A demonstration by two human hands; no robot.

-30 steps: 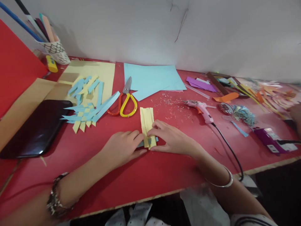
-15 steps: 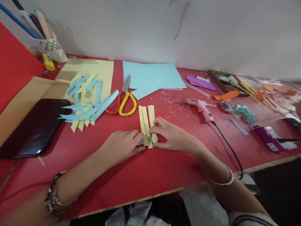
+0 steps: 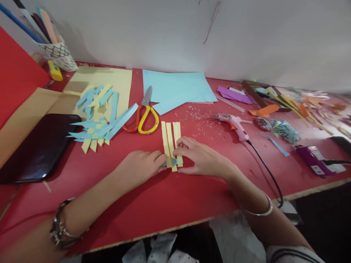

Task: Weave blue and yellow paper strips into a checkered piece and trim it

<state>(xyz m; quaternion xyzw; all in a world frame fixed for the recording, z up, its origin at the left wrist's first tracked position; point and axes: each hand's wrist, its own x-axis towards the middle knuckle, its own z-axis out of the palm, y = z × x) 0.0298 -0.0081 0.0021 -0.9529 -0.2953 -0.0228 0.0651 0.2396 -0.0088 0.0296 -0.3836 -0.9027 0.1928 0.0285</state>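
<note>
In front of me, several pale yellow paper strips [image 3: 169, 140] lie side by side, pointing away from me. A short light-blue paper strip [image 3: 174, 162] crosses them near their lower ends, woven over and under. My left hand [image 3: 144, 164] pinches the blue strip's left end, its fingertips at the edge of the yellow strips. My right hand [image 3: 201, 156] is bent over the right-hand yellow strips, curled fingers pressing on them and the thumb lower down by their ends. The fingers partly hide the strips there.
Scissors [image 3: 148, 118] lie beyond my hands, beside a woven blue-and-yellow paper piece [image 3: 93, 131]. A pink glue gun [image 3: 233, 126] with a black cord is at the right. Blue paper [image 3: 178, 86], a black tray-like object [image 3: 41, 146] and a pen cup [image 3: 59, 54] surround the workspace.
Both hands stay at the strips with only slight finger movement. The blue strip shows a little less beside my left fingertips, and the view has shifted slightly.
</note>
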